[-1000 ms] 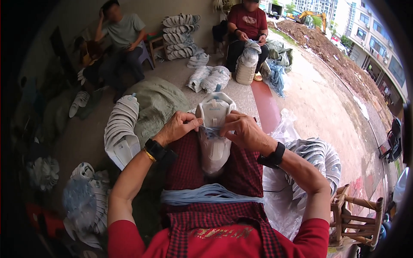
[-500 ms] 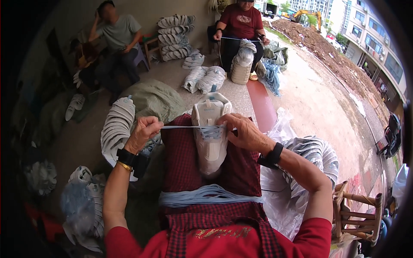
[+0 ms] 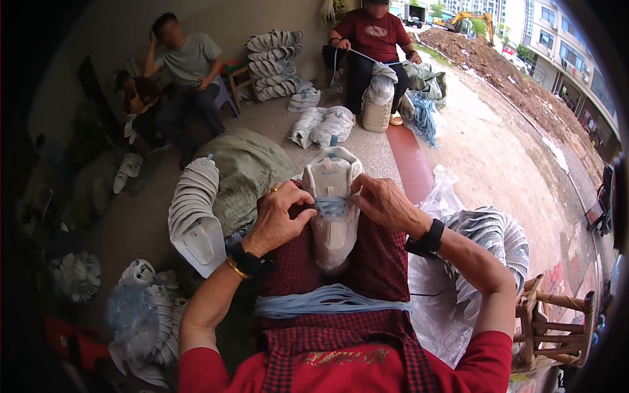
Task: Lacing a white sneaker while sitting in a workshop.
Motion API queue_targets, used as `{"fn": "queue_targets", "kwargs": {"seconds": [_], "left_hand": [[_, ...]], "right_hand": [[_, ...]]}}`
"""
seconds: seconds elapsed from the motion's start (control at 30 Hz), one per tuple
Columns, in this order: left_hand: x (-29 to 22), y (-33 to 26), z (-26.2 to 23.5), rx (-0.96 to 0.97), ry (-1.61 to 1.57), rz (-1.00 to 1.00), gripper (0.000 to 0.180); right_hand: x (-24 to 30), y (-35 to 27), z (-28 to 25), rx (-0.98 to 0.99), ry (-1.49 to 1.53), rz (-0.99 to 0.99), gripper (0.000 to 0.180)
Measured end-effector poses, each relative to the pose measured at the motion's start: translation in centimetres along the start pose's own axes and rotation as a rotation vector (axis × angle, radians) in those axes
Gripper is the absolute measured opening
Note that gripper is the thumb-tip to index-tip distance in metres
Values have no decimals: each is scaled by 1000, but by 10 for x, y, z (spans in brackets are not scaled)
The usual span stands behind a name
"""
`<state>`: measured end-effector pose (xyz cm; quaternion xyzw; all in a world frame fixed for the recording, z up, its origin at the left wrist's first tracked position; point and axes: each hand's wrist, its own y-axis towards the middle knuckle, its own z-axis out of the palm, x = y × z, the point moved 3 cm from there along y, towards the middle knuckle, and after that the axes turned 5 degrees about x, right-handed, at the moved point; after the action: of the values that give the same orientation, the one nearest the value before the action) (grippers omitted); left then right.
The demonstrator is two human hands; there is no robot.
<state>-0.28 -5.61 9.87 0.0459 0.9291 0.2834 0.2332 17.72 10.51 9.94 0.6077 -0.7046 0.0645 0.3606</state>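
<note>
A white shoe upper (image 3: 335, 237) stands between my knees, toe toward me, on a checked dark-red apron (image 3: 288, 265). Light blue shoelace (image 3: 332, 207) crosses its tongue in several rows. My left hand (image 3: 283, 217) is closed in a pinch on the lace at the upper's left eyelet edge. My right hand (image 3: 388, 204) pinches the right eyelet edge with thumb and forefinger; the fingertips partly hide what they grip. A bundle of loose light blue laces (image 3: 331, 300) lies across my lap.
Nested shoe uppers (image 3: 194, 200) stand at the left beside a green sack (image 3: 246, 167). More uppers (image 3: 488, 245) lie in clear plastic at the right, near a wooden stool (image 3: 553, 321). Ahead, a seated person (image 3: 372, 39) stretches a lace; another person (image 3: 193, 59) sits far left.
My left hand has moved right, from holding the lace stretched out sideways to the upper's left edge. My right hand stays at the right eyelets. The whole view has shifted slightly.
</note>
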Motion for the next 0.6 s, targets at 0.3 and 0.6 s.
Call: {"fn": "queue_targets", "kwargs": {"seconds": [0.3,0.6], "left_hand": [[-12,11,21,35,-4,-62,17],[13,17,33,114,-231,-240,24]], "right_hand": [[-4,8,1,-101,-65,-49,25],[-12,-3,-18,-103,49,-19,19]]}}
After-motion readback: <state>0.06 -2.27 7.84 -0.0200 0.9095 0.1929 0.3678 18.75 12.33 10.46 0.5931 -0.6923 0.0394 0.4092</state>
